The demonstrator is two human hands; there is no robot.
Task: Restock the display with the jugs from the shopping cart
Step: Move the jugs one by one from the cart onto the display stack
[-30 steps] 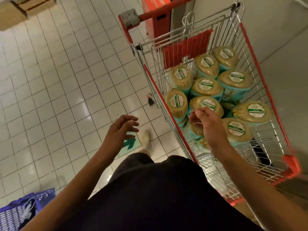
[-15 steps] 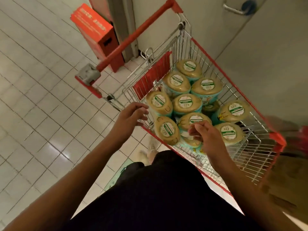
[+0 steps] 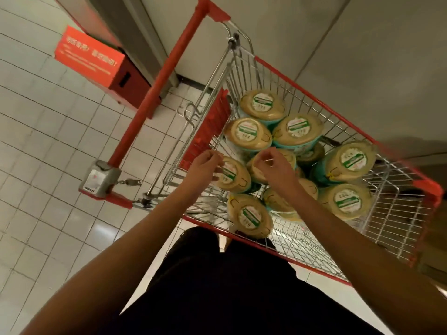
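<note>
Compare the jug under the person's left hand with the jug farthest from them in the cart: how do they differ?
The left hand partly hides the nearer jug, fingers over its lid; the farthest jug is untouched, its lid fully in view. The nearer jug lies mid-cart; the farthest jug sits by the shopping cart's far wire wall. Both have tan lids with round white-and-green labels.

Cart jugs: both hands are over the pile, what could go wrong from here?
The jugs lie heaped and tilted in the shopping cart; lifting one under the left hand or right hand may let neighbours roll. The jug by the near rim might shift too. I cannot tell if either grip is firm.
</note>
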